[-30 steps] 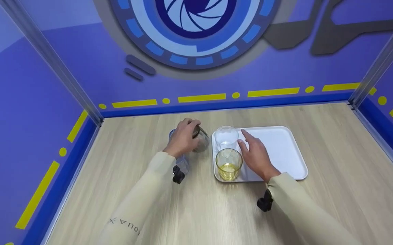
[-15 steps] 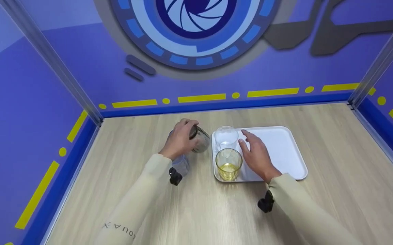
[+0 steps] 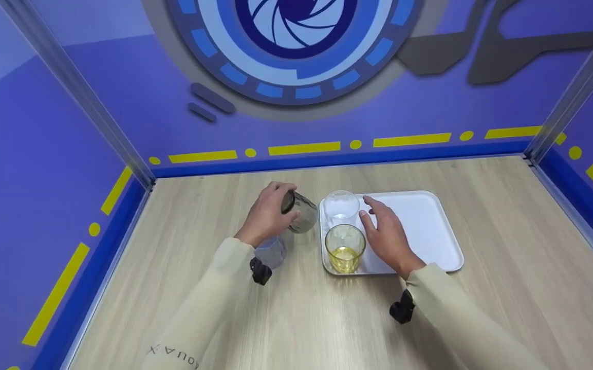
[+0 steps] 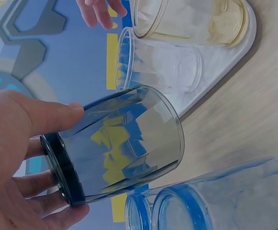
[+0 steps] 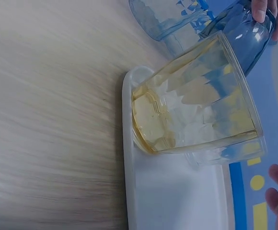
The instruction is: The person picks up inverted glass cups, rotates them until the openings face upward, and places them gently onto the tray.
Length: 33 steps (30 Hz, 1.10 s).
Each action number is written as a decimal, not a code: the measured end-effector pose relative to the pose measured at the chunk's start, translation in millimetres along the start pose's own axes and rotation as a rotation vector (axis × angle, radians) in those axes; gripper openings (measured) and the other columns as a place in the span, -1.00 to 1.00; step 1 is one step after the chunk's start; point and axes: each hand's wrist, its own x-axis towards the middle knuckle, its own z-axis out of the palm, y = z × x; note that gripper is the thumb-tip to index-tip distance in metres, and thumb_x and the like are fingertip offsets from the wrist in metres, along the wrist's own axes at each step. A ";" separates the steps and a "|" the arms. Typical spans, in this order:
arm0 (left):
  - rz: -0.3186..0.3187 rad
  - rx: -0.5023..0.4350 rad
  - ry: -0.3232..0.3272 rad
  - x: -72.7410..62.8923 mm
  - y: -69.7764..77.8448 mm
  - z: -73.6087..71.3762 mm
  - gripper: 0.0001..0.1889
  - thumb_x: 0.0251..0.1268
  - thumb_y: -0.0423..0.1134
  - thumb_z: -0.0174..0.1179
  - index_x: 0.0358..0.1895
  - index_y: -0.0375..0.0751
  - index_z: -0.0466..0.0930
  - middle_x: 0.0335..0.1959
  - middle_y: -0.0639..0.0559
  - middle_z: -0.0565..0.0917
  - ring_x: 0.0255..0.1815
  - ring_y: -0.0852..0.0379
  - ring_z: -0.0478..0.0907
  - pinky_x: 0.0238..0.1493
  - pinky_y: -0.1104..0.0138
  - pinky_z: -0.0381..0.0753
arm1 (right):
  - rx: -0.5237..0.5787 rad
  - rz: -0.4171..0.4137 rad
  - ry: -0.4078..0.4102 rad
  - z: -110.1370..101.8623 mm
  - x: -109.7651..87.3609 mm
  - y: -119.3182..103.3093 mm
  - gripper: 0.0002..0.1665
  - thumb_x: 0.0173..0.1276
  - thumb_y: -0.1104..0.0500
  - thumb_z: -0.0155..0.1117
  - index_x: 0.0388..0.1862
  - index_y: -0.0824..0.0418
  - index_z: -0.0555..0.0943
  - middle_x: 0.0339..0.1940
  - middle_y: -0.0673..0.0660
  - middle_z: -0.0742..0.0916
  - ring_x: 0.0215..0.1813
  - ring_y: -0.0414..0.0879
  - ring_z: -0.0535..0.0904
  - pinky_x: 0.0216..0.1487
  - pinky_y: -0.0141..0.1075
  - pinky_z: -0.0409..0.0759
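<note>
Well, from where I stand, looking along with the head view, the left hand has the dark glass well gripped, tipped over with its base toward the palm, just beyond the left edge of the tray. A blue glass stands partly hidden below that wrist, and a narrow strip of table runs between it and the tray. Along the tray's left edge are the clear glass at the back and the yellow glass at the front corner, both upright. The right hand hovers beside them, thumb and fingers apart, gripping nothing; the tray's white floor spreads away to its right.

From the left wrist, thumb and fingers sit around the dark glass's thick base, its rim uncovered and pointing tableward. I also spot a second blue glass close by the first. I can't tell whether these two touch.

From the right wrist, the yellow glass sits just inside the tray's rim, overlapping the clear one in sight. The right hand's fingers are apart from both, with a visible gap.
</note>
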 end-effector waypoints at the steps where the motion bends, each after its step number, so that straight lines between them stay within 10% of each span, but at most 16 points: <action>1: 0.002 -0.004 0.003 -0.9 -0.4 -0.3 -0.45 0.27 -0.14 0.27 0.34 0.05 0.38 0.33 -0.01 0.39 0.35 -0.01 0.37 0.30 0.08 0.45 | 0.000 -0.001 0.001 -0.1 -0.5 -0.2 -0.43 0.54 0.01 -0.02 0.45 0.16 0.29 0.38 0.21 0.48 0.32 0.12 0.45 0.35 0.07 0.36; 33: 0.019 -0.110 0.061 -20.0 -6.9 -14.9 -0.46 0.27 -0.07 0.27 0.32 0.07 0.41 0.34 0.00 0.41 0.36 -0.03 0.37 0.34 0.03 0.39 | 0.045 -0.042 0.010 -5.1 -6.9 -8.7 -0.45 0.53 0.05 -0.01 0.43 0.15 0.32 0.34 0.18 0.52 0.31 0.12 0.46 0.37 0.08 0.34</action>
